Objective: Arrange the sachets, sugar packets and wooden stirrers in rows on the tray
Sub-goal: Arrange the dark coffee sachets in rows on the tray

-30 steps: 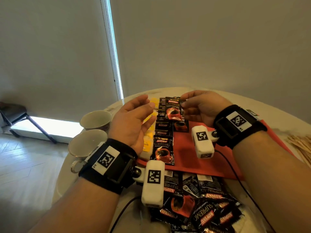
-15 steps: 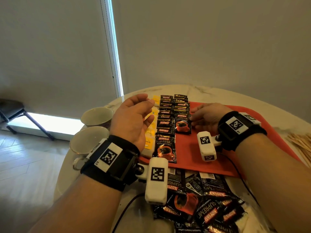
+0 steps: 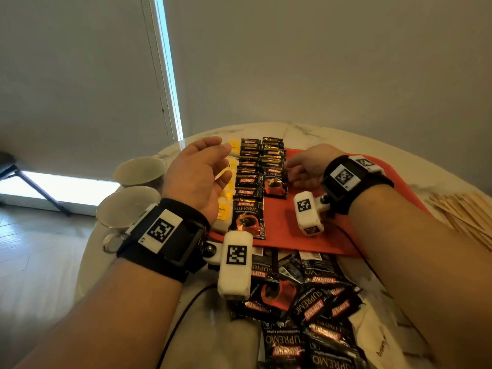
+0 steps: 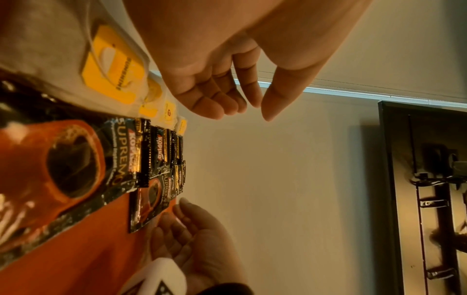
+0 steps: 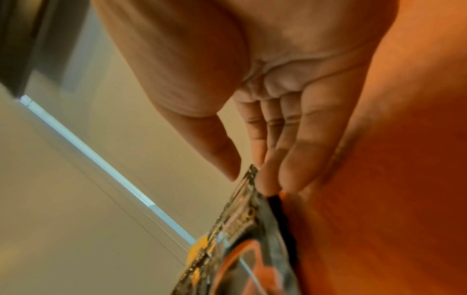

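Head: black sachet rows [image 3: 262,179] on red tray [image 3: 346,235], left hand [image 3: 198,177] slack, empty, above yellow sugar packets [image 3: 226,187]; stirrers [image 3: 463,217] right of tray. Right wrist: right hand [image 5: 290,111] straight-fingered, fingertips [image 5: 267,181] touching a sachet edge on tray.

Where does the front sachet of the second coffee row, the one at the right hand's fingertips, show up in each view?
Head: front sachet lies centre frame on the red tray, left of the right hand.
Left wrist: lower centre-left, fingertips of the right hand at its edge.
Right wrist: bottom centre, fingertips touching its top edge.
Shared landmark: the red tray.
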